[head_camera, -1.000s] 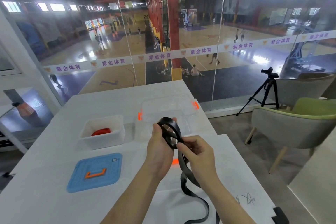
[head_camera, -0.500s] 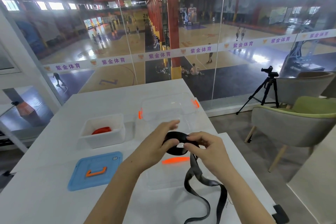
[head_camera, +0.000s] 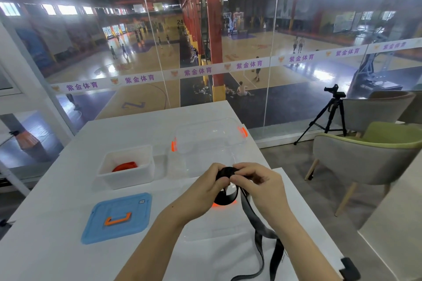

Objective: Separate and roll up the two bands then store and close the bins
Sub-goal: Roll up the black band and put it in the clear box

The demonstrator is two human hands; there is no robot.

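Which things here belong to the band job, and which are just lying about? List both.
Job: black band in both hands, red band in white bin, blue lid, clear bin, clear lid.
Lying about: tripod, green chair.

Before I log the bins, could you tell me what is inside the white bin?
A rolled orange band lies inside the white bin. Its near wall hides the band's lower part.

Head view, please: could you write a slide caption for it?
Both hands roll a black band above a white table; a red band sits in the white bin.
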